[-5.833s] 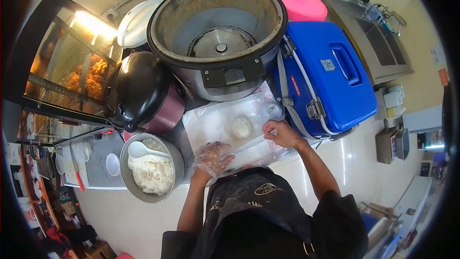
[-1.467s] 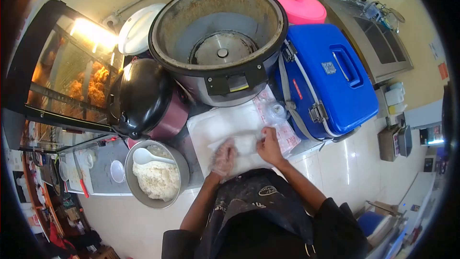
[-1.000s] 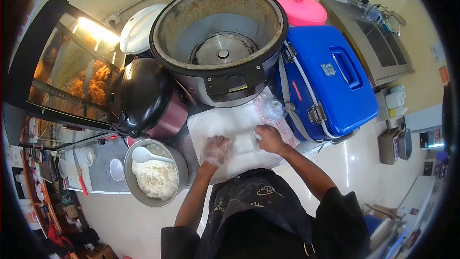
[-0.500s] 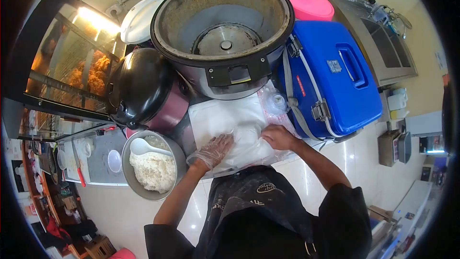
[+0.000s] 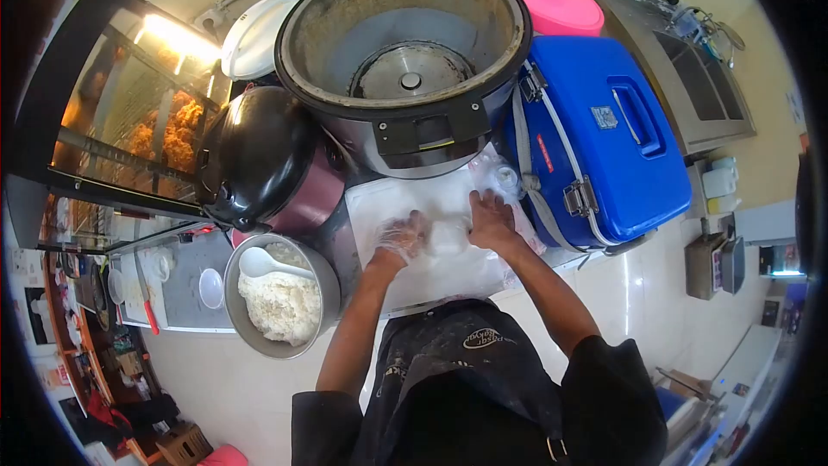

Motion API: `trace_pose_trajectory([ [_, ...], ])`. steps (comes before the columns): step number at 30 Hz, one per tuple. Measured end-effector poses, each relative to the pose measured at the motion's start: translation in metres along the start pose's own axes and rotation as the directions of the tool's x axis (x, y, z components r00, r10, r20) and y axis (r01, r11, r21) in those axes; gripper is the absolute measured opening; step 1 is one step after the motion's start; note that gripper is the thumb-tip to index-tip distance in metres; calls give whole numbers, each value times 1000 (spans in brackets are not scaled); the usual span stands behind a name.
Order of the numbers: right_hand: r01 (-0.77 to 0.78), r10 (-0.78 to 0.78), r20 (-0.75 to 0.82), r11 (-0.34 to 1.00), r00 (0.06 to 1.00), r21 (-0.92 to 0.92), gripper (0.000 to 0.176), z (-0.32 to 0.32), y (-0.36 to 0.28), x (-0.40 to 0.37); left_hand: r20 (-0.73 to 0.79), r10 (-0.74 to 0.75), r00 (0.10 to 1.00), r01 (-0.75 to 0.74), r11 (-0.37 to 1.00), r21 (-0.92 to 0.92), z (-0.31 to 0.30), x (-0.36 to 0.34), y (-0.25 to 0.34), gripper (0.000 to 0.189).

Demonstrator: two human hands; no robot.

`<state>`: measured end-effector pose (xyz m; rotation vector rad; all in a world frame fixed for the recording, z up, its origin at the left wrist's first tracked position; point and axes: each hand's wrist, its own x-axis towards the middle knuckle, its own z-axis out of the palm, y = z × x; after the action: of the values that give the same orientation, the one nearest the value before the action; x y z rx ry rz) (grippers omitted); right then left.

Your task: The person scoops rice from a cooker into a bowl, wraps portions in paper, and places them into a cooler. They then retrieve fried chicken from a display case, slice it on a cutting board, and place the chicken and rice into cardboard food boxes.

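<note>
A stack of white wrapping paper (image 5: pixel 371 207) lies on the counter in front of me, and a white rounded bundle (image 5: pixel 446 239) rests on it between my hands. My left hand (image 5: pixel 404 237), in a clear plastic glove, is at the bundle's left side with its fingers stretched over the paper. On the other side, my right hand (image 5: pixel 492 223) is bare. Its fingers are spread on the paper and its thumb is by the bundle's edge. What is inside the bundle is hidden. Left of the paper stands a metal pot (image 5: pixel 323 315) of cooked rice (image 5: pixel 280 306) with a white rice scoop (image 5: pixel 267 265) in it.
A large open cooker (image 5: pixel 414 142) stands behind the paper. A black-lidded rice cooker (image 5: pixel 259 155) is at left, near a lit display case (image 5: pixel 129 112) of fried food. At right sits a blue cooler box (image 5: pixel 604 147). A red-handled knife (image 5: pixel 148 306) lies on the left counter.
My hands have shifted slightly up the paper and lie flatter beside the bundle. My right fingers, earlier bent at the paper, are now spread. The white bundle looks more compact.
</note>
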<state>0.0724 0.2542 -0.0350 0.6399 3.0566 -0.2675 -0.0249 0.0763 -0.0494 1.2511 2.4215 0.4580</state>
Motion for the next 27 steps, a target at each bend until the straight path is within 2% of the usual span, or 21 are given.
trace_pose_trajectory([
  [1, 5, -5, 1, 1000, 1000, 6, 35, 4, -1, -1, -156, 2, 988, 22, 989, 149, -4, 0, 8, 14],
  [2, 59, -65, 122, 997, 990, 55, 31, 11, 0, 0, -309, 29, 951, 66, 954, 292, -6, 3, 15, 13],
  [3, 106, -130, 241, 988, 962, 112, 27, 19, 2, 0, -309, 24, 951, 73, 952, 299, 6, 2, 15, 13],
  [4, 178, -204, 178, 973, 963, 148, 23, 28, 2, -6, -163, -38, 986, 89, 943, 320, 28, -2, 8, 15],
  [5, 150, -183, 165, 969, 969, 196, 22, 28, 2, -9, -24, -121, 992, 121, 929, 349, 46, -8, -2, 16],
  [7, 117, -175, 150, 936, 973, 331, 22, 19, -2, -13, -127, -2, 992, 28, 979, 203, 76, -22, -16, 20],
  [9, -45, -6, 177, 958, 984, 284, 35, 8, -28, -19, -260, 58, 964, -83, 993, -87, 40, -45, 6, 29],
  [10, -31, -28, 193, 955, 981, 296, 35, 15, -41, -28, -254, 31, 967, -55, 995, -87, 49, -52, 6, 29],
  [12, -63, 111, -118, 934, 987, 353, 58, 26, -71, -35, -308, -44, 950, -6, 987, -159, 60, -51, 1, 35],
  [13, -77, 127, -125, 935, 984, 347, 58, 29, -79, -38, -306, -27, 952, -24, 987, -161, 64, -55, 1, 35],
  [14, -74, 171, -113, 808, 979, 585, 62, 30, -83, -37, -358, -142, 923, -81, 837, -541, 67, -58, 1, 37],
  [15, -58, 209, -95, 627, 973, 777, 66, 27, -85, -35, -346, -265, 900, -159, 540, -826, 66, -57, 1, 39],
  [16, -65, 228, -109, 642, 968, 764, 66, 11, -91, -34, -44, -471, 881, 88, 254, -963, 18, -66, 34, 38],
  [17, -92, 256, -36, 472, 966, 877, 64, -15, -99, -36, -37, -448, 893, 83, 245, -966, 10, -66, 42, 38],
  [18, -114, 267, 37, 280, 963, 953, 61, -32, -106, -37, -99, -445, 890, -140, -60, -988, 8, -65, 49, 40],
  [19, -114, 286, 27, 292, 958, 950, 61, -35, -109, -39, -149, -463, 874, -338, -357, -871, -2, -66, 56, 42],
  [21, 233, 15, -307, 618, 951, 751, 55, -41, -115, -44, -116, -516, 849, -331, -347, -878, -34, -74, 75, 45],
  [23, 428, -37, -470, 480, 882, 766, 44, -49, -114, -40, -80, -566, 821, -304, -314, -899, -33, -76, 67, 54],
  [24, 484, -40, -514, 406, 857, 775, 42, -62, -116, -43, -277, -457, 845, -351, -84, -933, -57, -80, 76, 58],
  [25, 538, -38, -559, 332, 829, 775, 40, -72, -117, -45, -82, -441, 894, -234, -303, -924, -17, -73, 42, 63],
  [27, 514, -105, -525, 433, 845, 740, 40, -75, -107, -45, -116, -309, 944, -239, -398, -886, -70, -69, 84, 58],
])
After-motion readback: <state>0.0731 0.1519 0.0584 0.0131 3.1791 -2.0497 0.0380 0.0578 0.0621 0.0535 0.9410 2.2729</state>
